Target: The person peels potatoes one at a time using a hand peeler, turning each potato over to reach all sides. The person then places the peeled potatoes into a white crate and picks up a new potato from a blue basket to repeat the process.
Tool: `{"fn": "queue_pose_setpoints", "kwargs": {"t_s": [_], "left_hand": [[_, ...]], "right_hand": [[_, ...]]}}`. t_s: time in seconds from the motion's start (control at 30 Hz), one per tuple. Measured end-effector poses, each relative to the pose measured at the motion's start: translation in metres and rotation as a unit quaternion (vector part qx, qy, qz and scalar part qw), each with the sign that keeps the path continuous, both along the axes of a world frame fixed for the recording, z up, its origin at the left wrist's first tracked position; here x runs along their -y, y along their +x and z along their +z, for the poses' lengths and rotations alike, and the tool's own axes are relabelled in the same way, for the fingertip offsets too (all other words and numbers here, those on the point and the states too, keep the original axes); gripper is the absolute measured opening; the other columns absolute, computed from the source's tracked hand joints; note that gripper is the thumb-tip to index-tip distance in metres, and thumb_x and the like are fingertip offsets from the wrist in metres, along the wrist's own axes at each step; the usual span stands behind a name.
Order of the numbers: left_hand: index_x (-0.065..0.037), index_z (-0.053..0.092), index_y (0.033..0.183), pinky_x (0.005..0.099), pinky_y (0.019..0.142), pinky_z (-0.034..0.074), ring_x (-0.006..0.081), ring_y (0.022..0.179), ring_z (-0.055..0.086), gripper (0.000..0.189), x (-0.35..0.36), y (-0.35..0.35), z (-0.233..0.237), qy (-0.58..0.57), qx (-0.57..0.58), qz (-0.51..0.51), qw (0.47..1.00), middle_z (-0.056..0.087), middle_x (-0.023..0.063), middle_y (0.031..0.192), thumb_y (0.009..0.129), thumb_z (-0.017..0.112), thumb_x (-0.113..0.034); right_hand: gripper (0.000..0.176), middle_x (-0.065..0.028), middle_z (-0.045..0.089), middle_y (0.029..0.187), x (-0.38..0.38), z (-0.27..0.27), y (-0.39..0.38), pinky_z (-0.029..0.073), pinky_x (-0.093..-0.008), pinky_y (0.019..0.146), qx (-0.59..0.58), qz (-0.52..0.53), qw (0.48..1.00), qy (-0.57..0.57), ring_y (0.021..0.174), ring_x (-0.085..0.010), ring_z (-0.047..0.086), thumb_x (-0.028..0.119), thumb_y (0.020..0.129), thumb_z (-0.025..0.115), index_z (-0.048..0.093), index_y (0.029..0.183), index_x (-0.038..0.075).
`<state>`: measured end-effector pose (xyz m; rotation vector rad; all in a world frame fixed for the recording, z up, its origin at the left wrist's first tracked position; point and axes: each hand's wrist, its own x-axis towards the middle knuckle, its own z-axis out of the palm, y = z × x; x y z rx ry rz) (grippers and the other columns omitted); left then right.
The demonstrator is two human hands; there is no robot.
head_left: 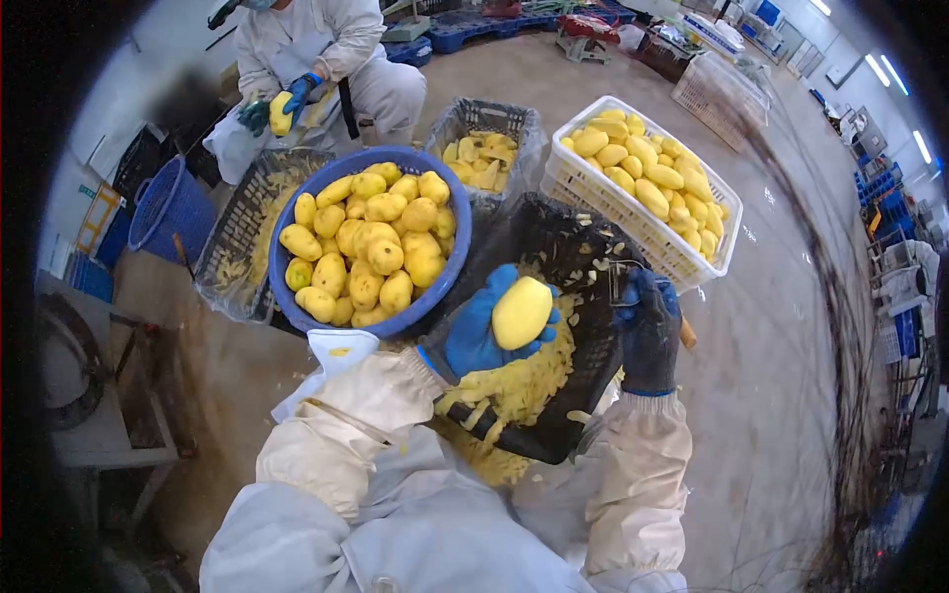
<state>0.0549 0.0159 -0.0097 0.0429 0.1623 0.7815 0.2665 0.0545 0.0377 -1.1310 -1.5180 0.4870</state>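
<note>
In my left hand [484, 331], gloved in blue, lies a smooth, pale yellow peeled fruit [522, 312], with the fingers wrapped round it. My right hand [648, 331], in a dark blue glove, is closed on a peeler [621, 281] with a metal head, at the right side of a black crate [504, 237]. Yellow peelings [534, 381] are heaped in that crate, below both hands. A blue basket [287, 212] of unpeeled yellow fruit stands to the left. A white crate [585, 194] at the upper right is filled with smooth peeled fruit.
Across from me a seated co-worker [336, 44] in white holds a yellow fruit in gloved hands. Lined crates with peelings [252, 222] and yellow pieces [482, 158] stand near the basket. An empty blue basket [170, 212] is at the left, beside a metal stand [99, 415].
</note>
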Motion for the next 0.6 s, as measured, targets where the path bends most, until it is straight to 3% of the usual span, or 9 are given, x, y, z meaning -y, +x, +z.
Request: {"fn": "queue_pose_setpoints", "kwargs": {"t_s": [0.07,0.13,0.2,0.23,0.3,0.33,0.4,0.53,0.6], "left_hand": [[-0.003,0.053,0.121,0.0448,0.070,0.056,0.0367,0.094,0.062,0.061,-0.004,0.002,-0.012,-0.029,0.023,0.058,0.998,0.060,0.0216,0.110,0.093,0.041,-0.056],[-0.003,0.054,0.119,0.0465,0.074,0.057,0.0381,0.098,0.061,0.058,-0.006,0.001,-0.030,-0.028,0.047,0.044,0.998,0.059,0.0230,0.114,0.093,0.044,-0.053],[-0.002,0.054,0.117,0.0469,0.074,0.057,0.0380,0.097,0.061,0.052,-0.005,0.006,-0.033,-0.092,0.004,0.071,0.993,0.060,0.0223,0.111,0.092,0.051,-0.048],[-0.004,0.054,0.113,0.0463,0.074,0.058,0.0378,0.096,0.061,0.045,-0.005,0.010,-0.033,-0.123,-0.020,0.078,0.989,0.060,0.0211,0.107,0.090,0.059,-0.041],[-0.005,0.054,0.112,0.0464,0.074,0.058,0.0376,0.095,0.061,0.041,-0.006,0.014,-0.047,-0.152,-0.041,0.076,0.985,0.060,0.0205,0.105,0.088,0.061,-0.039],[-0.007,0.054,0.110,0.0464,0.074,0.058,0.0374,0.095,0.061,0.038,-0.007,0.016,-0.055,-0.178,-0.057,0.078,0.979,0.060,0.0199,0.104,0.087,0.064,-0.036],[-0.009,0.054,0.109,0.0471,0.074,0.057,0.0368,0.095,0.061,0.036,-0.009,0.022,-0.064,-0.190,-0.083,0.074,0.975,0.060,0.0183,0.103,0.086,0.065,-0.035],[-0.013,0.055,0.107,0.0501,0.078,0.056,0.0359,0.098,0.060,0.032,-0.026,0.060,-0.089,-0.194,-0.155,0.108,0.963,0.061,0.0142,0.106,0.084,0.068,-0.031],[-0.010,0.055,0.106,0.0452,0.082,0.055,0.0310,0.099,0.060,0.028,-0.042,0.087,-0.095,-0.149,-0.164,0.087,0.971,0.060,0.0111,0.106,0.087,0.065,-0.029]], "right_hand": [[0.007,0.0021,0.052,0.072,0.007,0.000,0.003,0.039,-0.0158,0.053,-0.404,0.120,0.876,-0.234,0.061,-0.0038,0.047,0.011,0.092,0.057,0.058,0.087,0.006],[0.009,0.0019,0.054,0.081,0.013,-0.002,0.010,0.040,-0.0149,0.057,-0.429,0.158,0.852,-0.254,0.067,-0.0033,0.048,0.012,0.093,0.055,0.059,0.092,0.005],[0.012,0.0011,0.055,0.086,0.009,-0.010,0.019,0.043,-0.0156,0.059,-0.069,0.057,0.993,-0.077,0.072,-0.0042,0.051,0.012,0.095,0.053,0.059,0.101,0.004],[0.012,0.0011,0.055,0.086,0.006,-0.012,0.024,0.043,-0.0156,0.059,-0.073,0.051,0.993,-0.078,0.072,-0.0042,0.051,0.012,0.095,0.053,0.059,0.101,0.004],[0.016,0.0000,0.056,0.093,0.004,-0.008,0.030,0.046,-0.0166,0.065,-0.407,0.146,0.889,-0.148,0.078,-0.0051,0.052,0.008,0.095,0.050,0.059,0.108,0.004],[0.016,0.0000,0.056,0.093,0.006,-0.005,0.033,0.046,-0.0166,0.065,-0.414,0.141,0.888,-0.144,0.078,-0.0051,0.052,0.008,0.095,0.050,0.059,0.108,0.004],[0.018,-0.0004,0.057,0.096,0.009,0.009,0.038,0.046,-0.0167,0.068,-0.562,0.176,0.791,-0.167,0.078,-0.0052,0.052,0.007,0.096,0.047,0.059,0.109,0.004],[0.021,-0.0041,0.060,0.099,-0.003,-0.026,0.037,0.047,-0.0185,0.065,-0.482,0.155,0.851,-0.139,0.083,-0.0084,0.055,0.011,0.094,0.051,0.054,0.113,0.003],[0.019,-0.0035,0.059,0.095,0.006,-0.013,0.031,0.046,-0.0189,0.064,-0.498,0.185,0.833,-0.157,0.082,-0.0088,0.054,0.011,0.094,0.052,0.054,0.111,0.003]]}}
